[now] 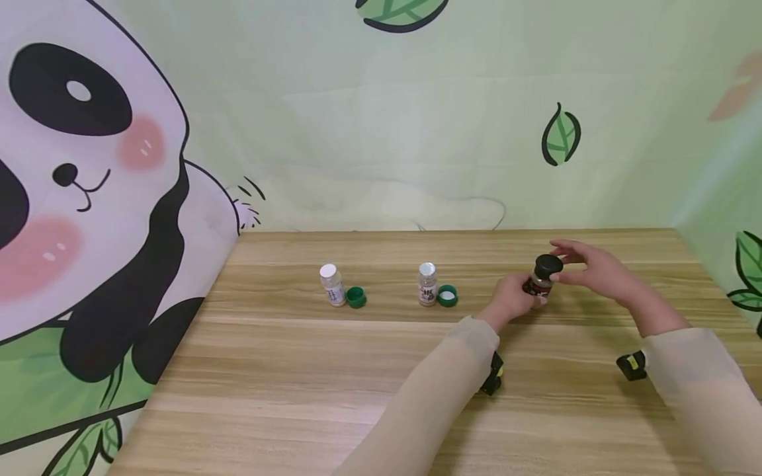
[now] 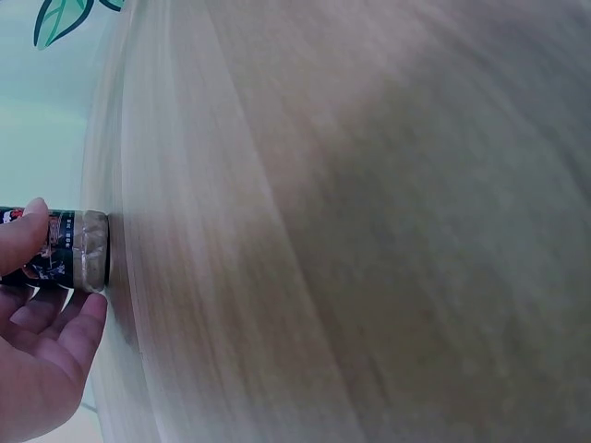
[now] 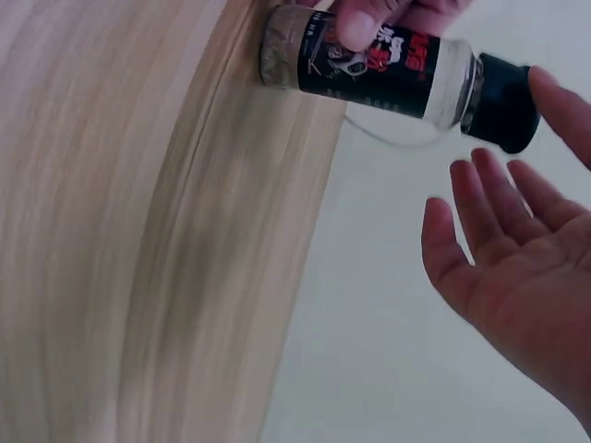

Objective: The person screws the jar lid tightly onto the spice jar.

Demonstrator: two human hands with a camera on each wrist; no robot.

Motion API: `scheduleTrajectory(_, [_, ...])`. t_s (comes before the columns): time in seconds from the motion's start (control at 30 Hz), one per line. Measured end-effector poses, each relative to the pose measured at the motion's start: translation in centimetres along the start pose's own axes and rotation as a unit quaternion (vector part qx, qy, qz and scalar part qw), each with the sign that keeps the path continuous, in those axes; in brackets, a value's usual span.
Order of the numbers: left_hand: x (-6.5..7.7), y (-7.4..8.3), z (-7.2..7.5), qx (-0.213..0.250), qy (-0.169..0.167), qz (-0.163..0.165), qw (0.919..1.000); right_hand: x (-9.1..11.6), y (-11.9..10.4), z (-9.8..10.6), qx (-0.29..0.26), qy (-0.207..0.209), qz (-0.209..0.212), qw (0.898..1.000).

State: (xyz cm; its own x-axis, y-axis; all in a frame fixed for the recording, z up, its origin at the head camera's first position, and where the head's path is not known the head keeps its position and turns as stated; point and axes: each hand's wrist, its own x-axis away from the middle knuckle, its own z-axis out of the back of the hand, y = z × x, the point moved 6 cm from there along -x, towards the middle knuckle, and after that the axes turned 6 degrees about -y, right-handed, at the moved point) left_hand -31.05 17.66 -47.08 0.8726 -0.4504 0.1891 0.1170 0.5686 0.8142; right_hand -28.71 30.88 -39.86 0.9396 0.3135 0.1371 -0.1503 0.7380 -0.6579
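Observation:
My left hand (image 1: 510, 297) grips a small glass seasoning jar (image 3: 369, 66) by its black label, which has red and white lettering. The jar stands upright at the right side of the table, with a pale powder showing at its base in the right wrist view. On top sits a black cap (image 3: 504, 103). Beside it is my right hand (image 1: 595, 270), its fingers spread and loosely bent, the thumb tip right at the cap's edge. In the left wrist view, thumb and fingers (image 2: 81, 334) lie on opposite sides of the jar's lower body.
Two small labelled bottles, one with a white top (image 1: 332, 285) and one with a silvery top (image 1: 426, 285), stand left of my hands. Green caps (image 1: 356, 297) lie upturned beside them. A wall with printed leaves and a panda (image 1: 169, 225) borders the wooden table (image 1: 286, 377).

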Motion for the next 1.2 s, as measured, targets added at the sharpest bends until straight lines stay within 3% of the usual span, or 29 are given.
scheduleTrajectory(0.23, [-0.1, -0.1, -0.1, -0.022, 0.005, 0.001, 0.9998, 0.0, 1.5, -0.2, -0.071, -0.043, -0.011, 0.997])
scheduleTrajectory(0.63, [0.0, -0.1, -0.1, 0.004, 0.004, -0.013, 0.9999, -0.3, 3.3, -1.6, -0.158, -0.095, -0.021, 0.983])
scheduleTrajectory(0.8, [-0.1, -0.2, -0.1, 0.017, 0.008, -0.013, 0.9997, -0.4, 3.4, -2.0, -0.179, -0.097, -0.013, 0.979])
scheduleTrajectory(1.03, [-0.2, -0.1, -0.1, -0.02, 0.013, -0.02, 0.9995, -0.5, 3.2, -2.1, -0.189, -0.084, 0.001, 0.978])
scheduleTrajectory(1.2, [-0.2, -0.1, 0.0, -0.016, 0.011, -0.014, 0.9997, -0.5, 2.9, -2.2, -0.186, -0.081, 0.0, 0.979])
